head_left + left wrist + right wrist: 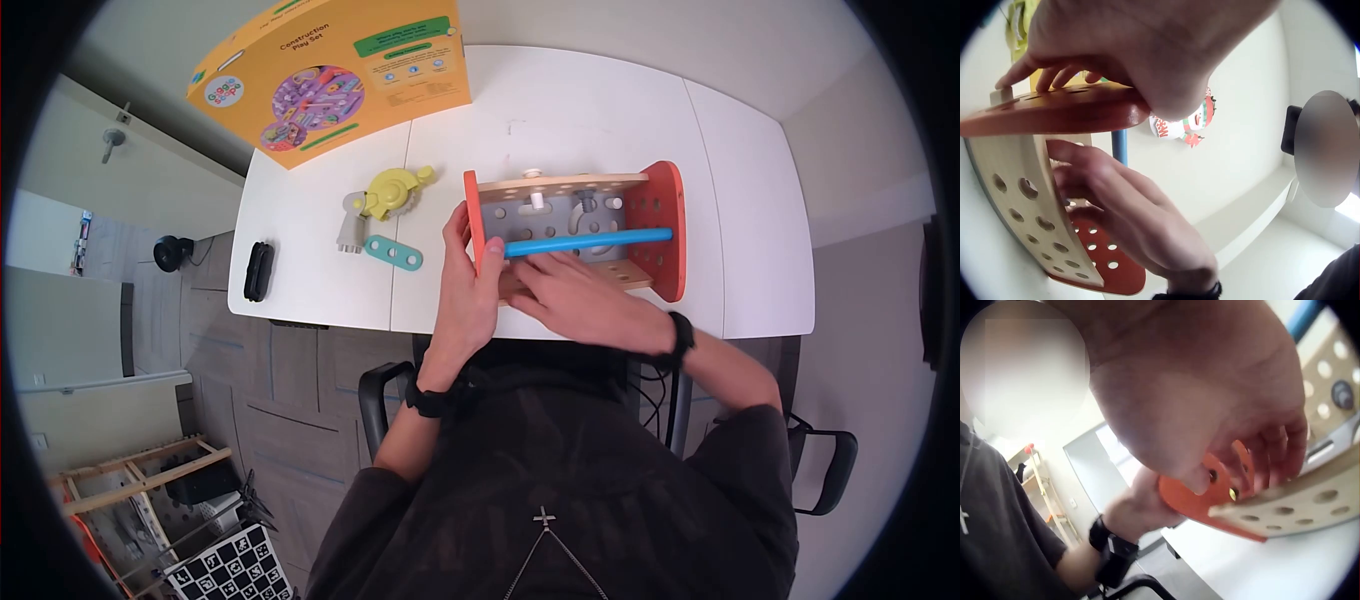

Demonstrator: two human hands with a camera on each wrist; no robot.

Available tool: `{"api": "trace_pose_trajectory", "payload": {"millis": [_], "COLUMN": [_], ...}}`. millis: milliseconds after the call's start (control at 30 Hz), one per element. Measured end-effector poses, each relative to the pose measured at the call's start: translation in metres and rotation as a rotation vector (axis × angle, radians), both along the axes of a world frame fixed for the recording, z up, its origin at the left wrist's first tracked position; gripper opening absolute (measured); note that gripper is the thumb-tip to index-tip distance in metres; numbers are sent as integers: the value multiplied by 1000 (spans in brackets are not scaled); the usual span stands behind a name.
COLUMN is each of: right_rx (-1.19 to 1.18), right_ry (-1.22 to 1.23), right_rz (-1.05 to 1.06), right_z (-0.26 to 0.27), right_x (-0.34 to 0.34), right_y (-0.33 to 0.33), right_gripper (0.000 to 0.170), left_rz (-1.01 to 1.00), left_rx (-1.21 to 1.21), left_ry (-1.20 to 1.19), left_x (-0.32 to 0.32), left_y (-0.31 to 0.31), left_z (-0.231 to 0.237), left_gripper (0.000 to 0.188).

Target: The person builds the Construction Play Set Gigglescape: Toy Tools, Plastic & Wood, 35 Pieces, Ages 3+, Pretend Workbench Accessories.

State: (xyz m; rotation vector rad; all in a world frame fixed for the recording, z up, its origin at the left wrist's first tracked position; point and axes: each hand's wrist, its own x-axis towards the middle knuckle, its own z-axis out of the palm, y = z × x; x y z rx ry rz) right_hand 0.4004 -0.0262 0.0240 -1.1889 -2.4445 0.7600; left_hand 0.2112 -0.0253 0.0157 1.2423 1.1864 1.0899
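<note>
A toy toolbox point(672, 265) with red end panels, pale perforated wooden sides and a blue handle rod point(590, 243) sits on the white table. My left hand point(468, 300) grips its left end panel point(1085, 106), fingers over the outer face, with a fingertip at a small pale wooden piece point(1001, 95). My right hand point(600, 312) reaches over the near wooden side point(1310, 506), its bent fingers inside beside that panel. I cannot tell whether these fingers hold anything. White pegs point(538, 201) and a grey bolt point(584, 204) show in the far part of the toolbox.
Left of the toolbox lie a yellow toy piece point(392, 193), a grey piece point(350, 230) and a teal strip with holes point(393, 252). A black object point(258, 272) rests near the table's left edge. The orange play set box point(380, 100) stands at the back left.
</note>
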Motion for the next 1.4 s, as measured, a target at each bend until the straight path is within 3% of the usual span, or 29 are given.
{"api": "trace_pose_trajectory", "payload": {"millis": [67, 133, 200, 300, 500, 600, 700, 767, 1000, 1233, 1400], "right_rx": [-104, -141, -24, 214, -379, -375, -495, -483, -297, -363, -359], "right_ry": [-44, 96, 306, 216, 552, 614, 734, 781, 770, 827, 823], "right_rz": [1, -172, -461, -808, -810, -809, -893, -903, -862, -839, -854], "right_z": [50, 88, 102, 81, 35, 42, 39, 26, 7, 12, 9], "right_x": [18, 41, 67, 109, 131, 126, 128, 127, 116, 104, 97], "right_y": [-23, -42, -50, -45, -48, -41, -35, -30, -11, -5, -3], "right_gripper": [22, 21, 20, 39, 74, 77, 67, 60, 45, 49, 56], "left_rz": [6, 4, -2, -27, -98, -117, -158, -176, -112, -37, -39], "left_rx": [-41, -56, -53, 16, 233, 218, 267, 375, 187, -29, -95], "left_ry": [19, 35, 55, 99, 248, 267, 312, 435, 289, -49, -90], "left_x": [0, 0, 0, -2, -6, -8, -19, -28, -30, -23, -24], "left_y": [0, -1, -4, -12, -18, -14, -10, -9, -7, 9, 25], "left_z": [5, 5, 5, -2, -38, -38, -41, -49, -47, -4, 5], "left_gripper": [68, 68, 68, 69, 71, 70, 70, 72, 79, 80, 76]}}
